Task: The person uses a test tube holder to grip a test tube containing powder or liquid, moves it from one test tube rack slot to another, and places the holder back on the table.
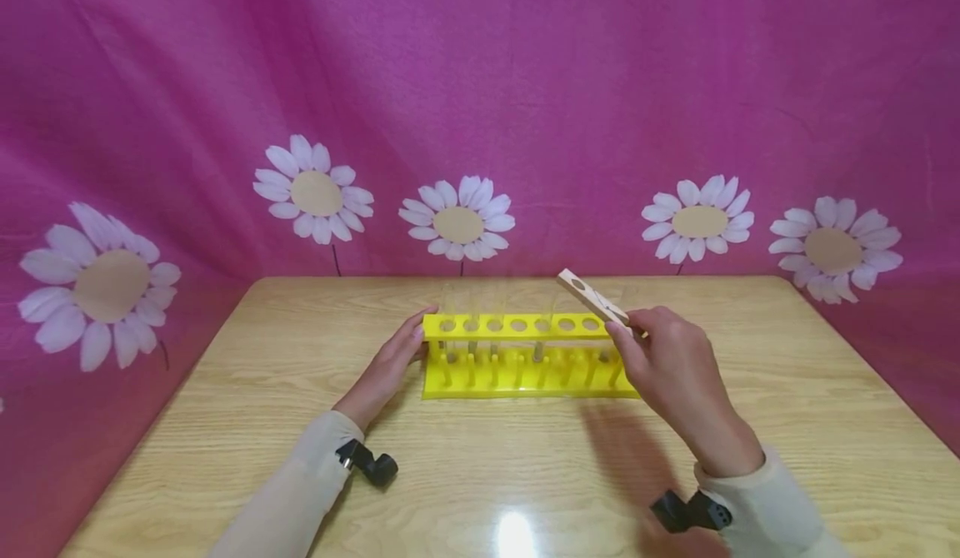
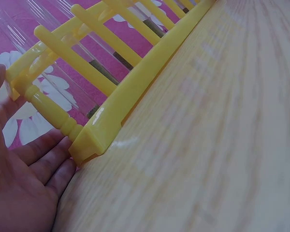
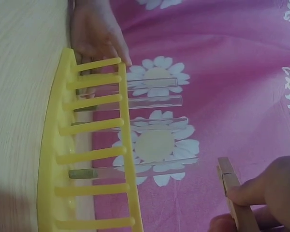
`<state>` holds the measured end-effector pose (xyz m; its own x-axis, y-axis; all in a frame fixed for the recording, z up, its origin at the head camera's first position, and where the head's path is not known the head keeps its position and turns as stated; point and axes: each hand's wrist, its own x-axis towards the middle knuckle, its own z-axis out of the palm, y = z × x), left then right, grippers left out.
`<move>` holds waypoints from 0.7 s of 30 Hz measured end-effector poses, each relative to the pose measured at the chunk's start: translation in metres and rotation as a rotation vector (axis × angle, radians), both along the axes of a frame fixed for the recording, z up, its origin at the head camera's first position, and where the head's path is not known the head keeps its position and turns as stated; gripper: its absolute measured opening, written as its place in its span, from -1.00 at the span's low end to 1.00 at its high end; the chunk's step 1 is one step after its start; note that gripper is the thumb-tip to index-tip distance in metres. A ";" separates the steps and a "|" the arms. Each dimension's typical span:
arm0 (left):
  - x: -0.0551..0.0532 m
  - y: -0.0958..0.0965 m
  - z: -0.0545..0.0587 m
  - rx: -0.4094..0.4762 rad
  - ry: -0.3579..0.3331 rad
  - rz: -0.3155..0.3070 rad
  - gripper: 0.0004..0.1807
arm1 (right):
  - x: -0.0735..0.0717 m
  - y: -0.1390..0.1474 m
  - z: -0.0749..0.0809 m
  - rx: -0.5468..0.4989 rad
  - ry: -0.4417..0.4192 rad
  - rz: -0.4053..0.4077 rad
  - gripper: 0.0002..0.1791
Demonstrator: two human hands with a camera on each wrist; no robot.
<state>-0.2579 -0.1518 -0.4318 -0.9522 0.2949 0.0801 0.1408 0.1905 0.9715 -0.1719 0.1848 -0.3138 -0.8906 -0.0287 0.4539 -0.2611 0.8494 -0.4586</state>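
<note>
From the head view I see my left hand (image 1: 390, 366) resting with straight fingers against the left end of the yellow rack (image 1: 525, 358), mid-table (image 1: 480, 475). My right hand (image 1: 667, 371) pinches a wooden holder (image 1: 592, 298), tilted above the rack's right end.

The left wrist view confirms relaxed fingers (image 2: 43, 159) touching the rack's corner post.

In the right wrist view, glass tubes (image 3: 152, 101) stand in the rack; fingertips (image 3: 261, 191) are clamped on the holder.
</note>
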 end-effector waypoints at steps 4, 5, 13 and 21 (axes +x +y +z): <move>0.001 0.000 0.000 -0.010 -0.006 0.004 -0.44 | -0.003 -0.003 -0.002 0.007 0.022 0.018 -0.75; 0.001 0.000 0.000 -0.009 -0.006 0.004 -0.43 | -0.004 -0.003 -0.003 0.013 0.033 0.024 -0.75; 0.001 0.001 0.001 -0.005 -0.014 -0.009 -0.40 | -0.009 -0.008 0.001 0.020 0.037 0.049 -0.77; 0.001 0.001 0.002 -0.017 -0.012 0.010 -0.38 | -0.010 -0.011 0.001 0.032 0.033 0.052 -0.77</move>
<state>-0.2573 -0.1508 -0.4301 -0.9559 0.2867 0.0635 0.1270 0.2085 0.9697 -0.1819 0.1736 -0.3133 -0.8720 -0.0893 0.4812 -0.3198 0.8482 -0.4221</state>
